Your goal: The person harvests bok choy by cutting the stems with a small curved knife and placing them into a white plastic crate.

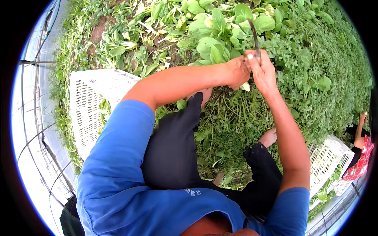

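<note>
My right hand (262, 70) is closed round the handle of a sickle-like knife (254, 37), whose dark, narrow blade points up and away from me. Against it, my left hand (238, 70) is closed on a leafy green vegetable; its pale stem base (245, 86) shows below the fingers, and most of the plant is hidden. The two hands meet or nearly meet. Just beyond them grow broad-leaved bok choy plants (217, 48). Cut or pulled bok choy (121, 48) lies on the soil farther left.
A white slatted plastic crate (88, 109) with some greens stands at my left. Other white crates (327, 159) with greens are at the right, beside another person in red patterned clothing (361, 159). Low weeds (319, 67) cover the right side. My bare feet are among the weeds.
</note>
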### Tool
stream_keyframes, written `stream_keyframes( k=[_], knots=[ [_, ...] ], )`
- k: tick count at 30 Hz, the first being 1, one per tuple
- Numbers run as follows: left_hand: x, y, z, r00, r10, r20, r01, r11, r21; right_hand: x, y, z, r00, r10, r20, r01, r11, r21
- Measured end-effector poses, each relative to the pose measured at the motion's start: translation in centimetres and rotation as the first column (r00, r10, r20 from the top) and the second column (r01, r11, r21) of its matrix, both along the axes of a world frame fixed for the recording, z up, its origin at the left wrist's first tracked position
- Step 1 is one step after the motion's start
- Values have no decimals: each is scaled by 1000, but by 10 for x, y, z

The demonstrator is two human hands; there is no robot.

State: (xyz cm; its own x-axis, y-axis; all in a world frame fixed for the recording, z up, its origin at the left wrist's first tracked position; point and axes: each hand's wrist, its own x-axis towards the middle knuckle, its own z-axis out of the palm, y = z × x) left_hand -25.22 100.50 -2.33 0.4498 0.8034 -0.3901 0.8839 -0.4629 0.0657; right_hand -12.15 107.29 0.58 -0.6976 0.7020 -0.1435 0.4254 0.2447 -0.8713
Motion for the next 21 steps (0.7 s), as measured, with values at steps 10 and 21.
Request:
stream_keyframes(
  k=[10,21],
  knots=[
    [-132,-11,-33,880,474,-23,-467,874,132,2,113,-131,764,-643,-58,613,750,-248],
    [-144,-58,-73,895,441,74,-438,834,335,-26,-46,-100,928,-218,303,237,971,-27]
  ],
)
